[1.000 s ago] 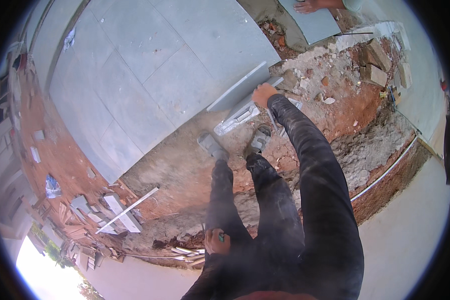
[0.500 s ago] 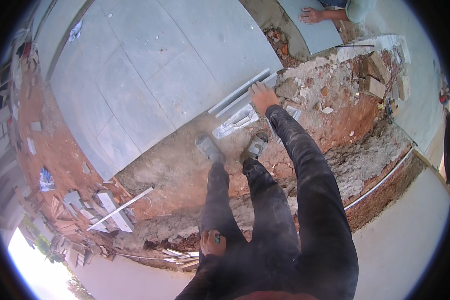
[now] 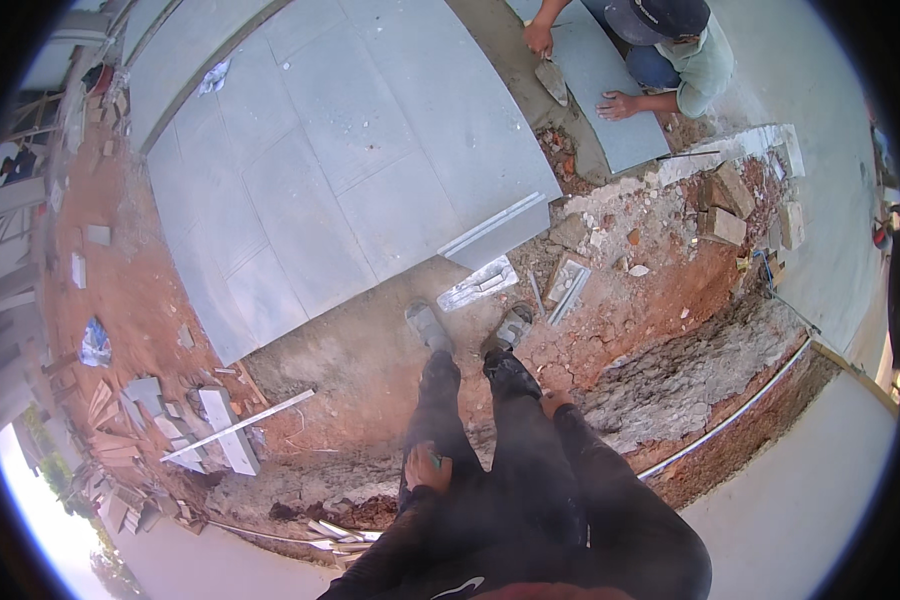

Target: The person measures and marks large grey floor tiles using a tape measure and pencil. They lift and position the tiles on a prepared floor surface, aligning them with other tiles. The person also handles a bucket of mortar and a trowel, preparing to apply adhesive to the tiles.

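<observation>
My left hand (image 3: 428, 468) is closed in front of my left thigh, around a small green thing I cannot make out. Beside my right thigh rests my right hand (image 3: 556, 402), its fingers partly hidden; nothing shows in it. Beyond my feet, narrow grey tile strips (image 3: 500, 234) stand together against the edge of the paved grey tiles (image 3: 300, 170). A pale, mortar-smeared float (image 3: 478, 283) lies on the ground between the strips and my shoes. To its right are a few light metal-looking pieces (image 3: 569, 290).
At the far right a co-worker (image 3: 705, 60) holds a trowel (image 3: 551, 80), other hand on a grey slab (image 3: 610, 110). Broken bricks (image 3: 725, 212) and rubble lie right. A long white bar (image 3: 240, 425) crosses offcuts at left. A pipe (image 3: 730, 415) edges the trench.
My right hand has left the tile strips and come back to my right thigh. The strips, spread apart before, now sit close together. More of the co-worker and the trowel has come into view.
</observation>
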A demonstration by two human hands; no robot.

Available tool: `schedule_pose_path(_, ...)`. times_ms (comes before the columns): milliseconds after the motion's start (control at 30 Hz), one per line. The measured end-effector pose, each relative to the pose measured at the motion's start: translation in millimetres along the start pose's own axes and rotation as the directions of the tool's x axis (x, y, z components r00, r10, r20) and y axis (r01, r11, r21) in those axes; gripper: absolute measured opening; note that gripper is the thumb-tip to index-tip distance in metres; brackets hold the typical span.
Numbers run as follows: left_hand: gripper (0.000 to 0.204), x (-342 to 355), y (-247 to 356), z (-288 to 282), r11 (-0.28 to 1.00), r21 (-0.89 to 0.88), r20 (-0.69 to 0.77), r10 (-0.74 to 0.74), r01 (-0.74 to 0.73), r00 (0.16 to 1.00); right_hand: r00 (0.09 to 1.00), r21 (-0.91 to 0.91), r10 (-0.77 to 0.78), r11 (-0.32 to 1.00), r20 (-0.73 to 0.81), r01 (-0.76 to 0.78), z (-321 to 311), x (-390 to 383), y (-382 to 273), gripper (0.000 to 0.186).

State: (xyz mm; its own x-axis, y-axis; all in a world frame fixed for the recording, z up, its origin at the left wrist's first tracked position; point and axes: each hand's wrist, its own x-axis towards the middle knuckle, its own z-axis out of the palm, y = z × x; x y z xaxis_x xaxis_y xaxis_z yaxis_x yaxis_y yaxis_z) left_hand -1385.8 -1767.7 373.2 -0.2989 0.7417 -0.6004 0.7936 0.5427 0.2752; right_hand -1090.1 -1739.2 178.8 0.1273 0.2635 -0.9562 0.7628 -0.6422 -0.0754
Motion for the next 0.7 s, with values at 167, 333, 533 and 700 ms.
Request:
schedule_pose_path(167, 0.049, 6, -10, -11, 0.987, -0.109, -0.082, -0.129, 0.119, 0.988, 0.943, -0.438, -0.33, 0.855, -0.046, 0.278, 26, -47, 57, 0.029)
schedule_pose_path(333, 0.042, 40, -41, -20, 0.941, -0.297, -0.133, -0.212, 0.165, 0.968, 0.892, 0.313, -0.386, 0.839, -0.235, 0.446, -39, -68, -2, 0.016)
schedule_pose_path(533, 0.039, 82, -59, -62, 0.89, -0.433, -0.144, -0.226, 0.143, 0.964, 0.857, 0.783, -0.332, 0.367, -0.394, 0.502, -88, -138, -71, 0.018)
schedule_pose_path(700, 0.038, 100, -80, -87, 0.938, -0.333, -0.174, -0.159, 0.094, 0.972, 0.893, 0.831, -0.132, 0.329, -0.429, 0.448, -48, -153, -39, 0.019)
